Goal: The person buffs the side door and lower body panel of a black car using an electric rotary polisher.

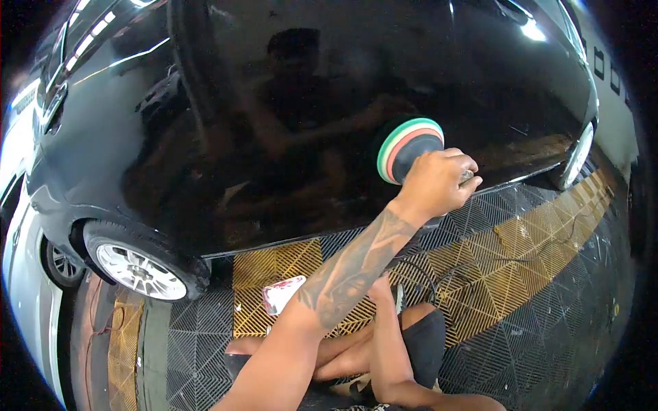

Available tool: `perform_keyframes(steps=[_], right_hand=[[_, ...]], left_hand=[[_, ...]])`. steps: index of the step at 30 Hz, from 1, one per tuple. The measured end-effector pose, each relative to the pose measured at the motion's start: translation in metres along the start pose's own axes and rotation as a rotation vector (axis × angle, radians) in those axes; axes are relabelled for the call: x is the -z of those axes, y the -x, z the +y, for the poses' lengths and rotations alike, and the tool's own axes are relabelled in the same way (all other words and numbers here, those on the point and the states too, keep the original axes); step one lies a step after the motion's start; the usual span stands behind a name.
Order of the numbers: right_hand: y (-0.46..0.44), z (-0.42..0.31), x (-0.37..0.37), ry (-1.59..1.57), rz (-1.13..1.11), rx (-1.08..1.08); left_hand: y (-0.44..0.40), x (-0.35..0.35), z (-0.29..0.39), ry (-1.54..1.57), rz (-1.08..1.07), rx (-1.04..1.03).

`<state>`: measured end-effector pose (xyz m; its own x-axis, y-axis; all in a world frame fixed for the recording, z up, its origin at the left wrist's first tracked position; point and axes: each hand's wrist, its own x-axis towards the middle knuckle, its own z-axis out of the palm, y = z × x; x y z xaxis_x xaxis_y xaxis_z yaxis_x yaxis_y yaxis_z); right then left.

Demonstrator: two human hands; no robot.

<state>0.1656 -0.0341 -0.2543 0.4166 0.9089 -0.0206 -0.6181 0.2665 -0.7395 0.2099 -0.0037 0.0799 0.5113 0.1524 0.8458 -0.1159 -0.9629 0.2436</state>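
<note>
My left hand [442,179], at the end of a tattooed forearm, is closed over the head of a polisher [413,152]. The polisher's round pad, layered in green, cream and orange, is tilted against the glossy black door panel [288,164] of a car. Most of the tool's body is hidden behind my left hand and forearm. Lower down, my right hand [380,288] looks closed beside my left forearm, which covers its fingers and whatever they hold. A black cable [433,277] loops out just right of it.
White-spoked wheels [140,270] stand at the car's lower left and far right [580,157]. A white and pink cloth or packet [282,294] lies on yellow and black floor grating [493,274]. My bent legs [349,359] are below. Another, light-coloured car [31,274] stands at left.
</note>
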Motion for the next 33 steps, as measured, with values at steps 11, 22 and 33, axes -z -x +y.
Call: perform_keyframes(steps=[11,22,33], right_hand=[[-0.016,-0.002,-0.041,0.832,-0.194,0.163],[0.004,-0.027,-0.139,1.184,-0.388,0.332],[0.031,-0.085,-0.209,1.661,-0.620,0.450]], left_hand=[[0.081,0.196,0.006,-0.062,0.472,-0.033],[0.177,0.302,0.004,-0.106,0.791,0.069],[0.292,0.346,-0.016,0.102,1.320,0.147]])
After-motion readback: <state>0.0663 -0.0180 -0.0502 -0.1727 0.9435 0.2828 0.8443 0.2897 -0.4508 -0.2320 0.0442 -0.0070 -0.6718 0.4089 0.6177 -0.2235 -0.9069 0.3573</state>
